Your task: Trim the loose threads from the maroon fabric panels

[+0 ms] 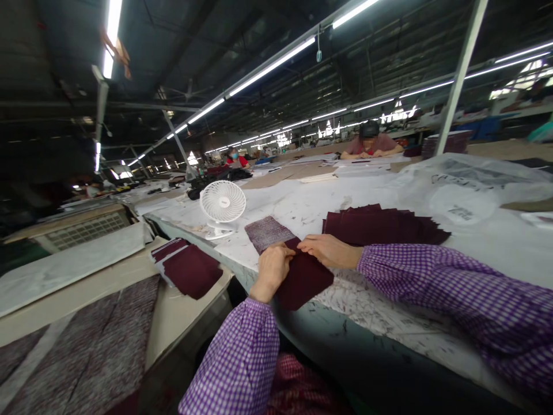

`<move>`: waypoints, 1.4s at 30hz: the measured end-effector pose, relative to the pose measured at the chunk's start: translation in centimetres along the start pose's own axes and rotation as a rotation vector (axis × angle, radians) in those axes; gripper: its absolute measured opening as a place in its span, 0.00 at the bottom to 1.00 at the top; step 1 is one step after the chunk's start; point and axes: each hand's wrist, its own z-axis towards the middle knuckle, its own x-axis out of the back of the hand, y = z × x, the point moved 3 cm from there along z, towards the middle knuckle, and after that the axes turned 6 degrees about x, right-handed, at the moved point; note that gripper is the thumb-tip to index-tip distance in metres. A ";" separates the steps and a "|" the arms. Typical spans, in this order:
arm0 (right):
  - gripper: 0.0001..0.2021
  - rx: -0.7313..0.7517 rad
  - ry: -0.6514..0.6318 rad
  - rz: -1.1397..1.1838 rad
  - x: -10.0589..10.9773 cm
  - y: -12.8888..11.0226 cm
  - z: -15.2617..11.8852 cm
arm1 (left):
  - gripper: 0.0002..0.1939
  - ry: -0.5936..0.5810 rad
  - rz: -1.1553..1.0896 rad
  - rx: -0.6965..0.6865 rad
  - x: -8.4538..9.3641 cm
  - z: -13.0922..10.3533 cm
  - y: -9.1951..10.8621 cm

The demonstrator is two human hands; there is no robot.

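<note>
1. Fingers of the left hand [273, 270] are curled close together, tips gripping the cloth; thumb and forefinger of the right hand [330, 251] pinch it just beside them.
2. Across the middle runs a long white-topped table [367, 193], its surface scuffed with dark marks. A lower cream side table [170, 317] stands at 9 o'clock from the hands.
3. Grey-and-maroon speckled fabric panels [103, 340] lie on that side table at 8 o'clock.
4. A clear plastic bag [488, 184] is spread on the white top toward 2 o'clock.
5. Nearer, at 1 o'clock, a fanned pile of dark maroon cloth pieces [384, 225] rests flat.
6. Under both hands, at the near edge, lies the maroon cloth [305, 282]; a speckled grey fabric section [270, 231] shows at 11 o'clock, whether joined I cannot tell.
7. A smaller maroon stack with pale edging [192, 270] sits at 9 o'clock on the side table.
8. At 10 o'clock stands a round white plastic fan [223, 202].
</note>
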 end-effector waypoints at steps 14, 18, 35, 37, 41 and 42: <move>0.21 0.061 -0.270 -0.304 0.0 -1.0 0.7 | 0.10 0.160 -0.198 -0.084 1.3 -3.5 -5.0; 0.25 0.071 -0.398 -0.453 0.1 -2.2 1.7 | 0.11 0.170 -0.220 -0.094 1.3 -3.8 -5.3; 0.28 0.160 -0.619 -0.488 0.4 -4.6 5.5 | 0.09 0.227 -0.419 -0.144 1.1 -4.4 -6.9; 0.28 0.169 -0.640 -0.492 0.4 -4.7 5.7 | 0.09 0.218 -0.437 -0.155 1.3 -4.5 -7.0; 0.31 0.201 -0.711 -0.597 0.0 -6.1 6.2 | 0.12 0.217 -0.501 -0.115 1.5 -4.7 -7.1; 0.31 0.209 -0.727 -0.636 -0.2 -6.4 6.2 | 0.13 0.227 -0.523 -0.087 1.5 -4.7 -7.2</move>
